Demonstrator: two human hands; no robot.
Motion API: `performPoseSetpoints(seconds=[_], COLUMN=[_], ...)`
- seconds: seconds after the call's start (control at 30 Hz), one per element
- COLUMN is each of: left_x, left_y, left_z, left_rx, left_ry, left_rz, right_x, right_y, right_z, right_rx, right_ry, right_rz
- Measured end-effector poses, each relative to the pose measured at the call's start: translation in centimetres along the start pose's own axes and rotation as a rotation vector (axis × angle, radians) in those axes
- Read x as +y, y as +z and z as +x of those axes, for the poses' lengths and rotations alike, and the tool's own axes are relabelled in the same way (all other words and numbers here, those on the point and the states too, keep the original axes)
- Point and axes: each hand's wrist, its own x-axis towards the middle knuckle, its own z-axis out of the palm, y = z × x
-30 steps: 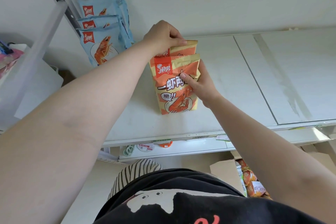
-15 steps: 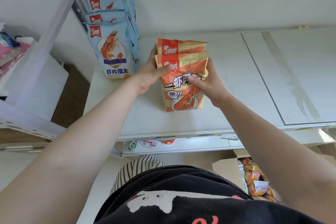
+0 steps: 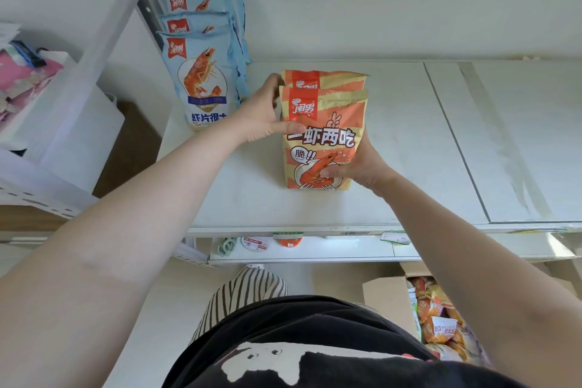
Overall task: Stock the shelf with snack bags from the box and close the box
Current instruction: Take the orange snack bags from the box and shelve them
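On the white shelf (image 3: 393,148), orange snack bags (image 3: 321,138) upright, left hand (image 3: 264,116) and right hand (image 3: 362,167) gripping their side edges.

One head-worn wide-angle view looks steeply down and forward from above the person's black printed shirt (image 3: 330,353), close over the white flat shelf board (image 3: 409,148) at twelve o'clock, with the open brown cardboard box (image 3: 385,296) at five o'clock.

Both hands grip the front orange shrimp-snack bag (image 3: 321,138) upright on the white shelf (image 3: 409,151): left hand (image 3: 264,116) at its upper edge, right hand (image 3: 359,167) low.
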Motion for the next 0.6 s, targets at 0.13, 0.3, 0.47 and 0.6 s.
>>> performPoseSetpoints(seconds=[0.13,0.3,0.47,0.6], left_x=[2.1,3.8,4.7,4.9], left_y=[-0.9,-2.0,-2.1,-2.1], left_z=[0.2,1.8,2.5,2.7], left_rx=[0.067,-0.011,-0.08,-0.116], left_ry=[0.079,0.206,0.233,0.229], left_rz=[0.044,0.638,0.774,0.793], right_x=[-0.3,-0.6,0.4,0.9], right_y=[0.2,0.7,2.4,3.2], right_z=[-0.2,-0.4,-1.8,-1.5], right_rx=[0.028,0.078,0.13,0.184], right_ry=[0.017,0.021,0.023,0.021], right_rz=[0.001,0.034,0.077,0.08])
